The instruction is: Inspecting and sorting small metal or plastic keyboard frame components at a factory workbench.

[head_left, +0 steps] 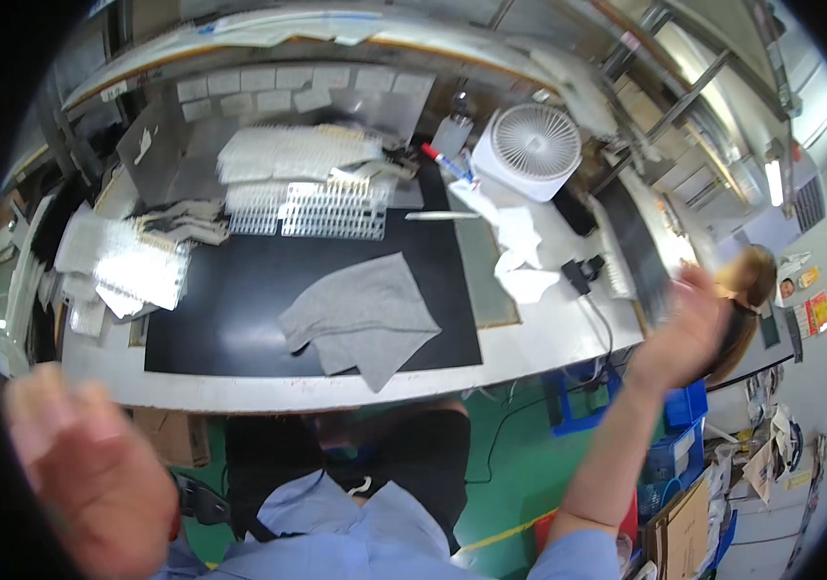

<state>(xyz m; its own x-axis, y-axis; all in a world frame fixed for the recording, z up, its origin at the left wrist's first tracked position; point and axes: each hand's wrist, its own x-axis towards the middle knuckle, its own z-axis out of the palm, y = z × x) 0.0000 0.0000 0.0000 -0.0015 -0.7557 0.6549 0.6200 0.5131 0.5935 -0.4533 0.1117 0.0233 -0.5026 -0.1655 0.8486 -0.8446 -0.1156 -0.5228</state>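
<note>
Fingers [51,411] blurred, clenched or released I cannot tell, left hand [99,474] and right hand [679,335] flanking grey cloth [367,314], white fan [532,150] beyond.

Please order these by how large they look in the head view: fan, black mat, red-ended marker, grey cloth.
Largest to smallest, by visible area:
1. black mat, though partly covered
2. grey cloth
3. fan
4. red-ended marker

The fan stands farther away, so its real size against the cloth is unsure.
</note>
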